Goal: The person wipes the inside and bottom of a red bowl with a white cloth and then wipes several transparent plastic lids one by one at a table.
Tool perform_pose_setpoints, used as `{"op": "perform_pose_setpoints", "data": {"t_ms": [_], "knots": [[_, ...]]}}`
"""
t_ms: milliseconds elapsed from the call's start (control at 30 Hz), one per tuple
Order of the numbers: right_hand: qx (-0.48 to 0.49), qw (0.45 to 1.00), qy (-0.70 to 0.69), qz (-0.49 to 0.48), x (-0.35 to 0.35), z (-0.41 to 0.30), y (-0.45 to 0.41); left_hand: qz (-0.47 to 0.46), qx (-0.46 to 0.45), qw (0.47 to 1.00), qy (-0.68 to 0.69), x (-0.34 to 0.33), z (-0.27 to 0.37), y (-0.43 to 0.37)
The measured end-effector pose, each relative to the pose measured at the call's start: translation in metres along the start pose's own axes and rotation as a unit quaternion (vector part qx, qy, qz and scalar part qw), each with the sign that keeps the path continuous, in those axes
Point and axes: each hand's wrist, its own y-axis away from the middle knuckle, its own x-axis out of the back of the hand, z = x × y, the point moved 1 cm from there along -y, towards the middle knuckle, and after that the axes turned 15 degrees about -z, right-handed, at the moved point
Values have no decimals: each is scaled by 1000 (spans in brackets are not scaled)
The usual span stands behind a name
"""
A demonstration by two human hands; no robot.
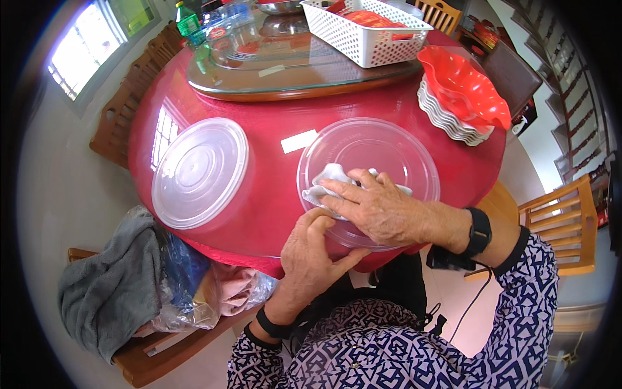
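A round clear plastic lid [384, 133] lies on the red-covered round table [272, 180] in front of me. My right hand [384, 209] presses a crumpled white cloth [333, 177] against its surface, fingers spread over the cloth. At the lid's near left edge is my left hand [313, 248], its thumb and fingers around the rim. To the left lies a round translucent plastic lid [199, 172], slightly cloudy, apart from both hands. A small white paper rectangle [299, 141] shows between the two lids.
A glass-topped turntable [272, 87] carries a white perforated basket [369, 46], a green bottle [187, 22] and clear plastic containers. Stacked wavy-edged dishes, the top one red [464, 90], stand at the right. A grey cloth [114, 287] and bagged items lie on a wooden chair [160, 362] at left.
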Motion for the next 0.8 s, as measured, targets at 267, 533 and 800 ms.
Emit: {"op": "perform_pose_setpoints", "data": {"t_ms": [267,533,800], "knots": [[6,987,49,153,-37,-13,65,-112,41,990,-77,10,7,-4],[-184,954,-23,237,-47,43,83,-113,22,986,-120,10,16,-9],[-242,913,-182,273,-42,77,71,-68,-3,986,-149,-7,29,-19]]}}
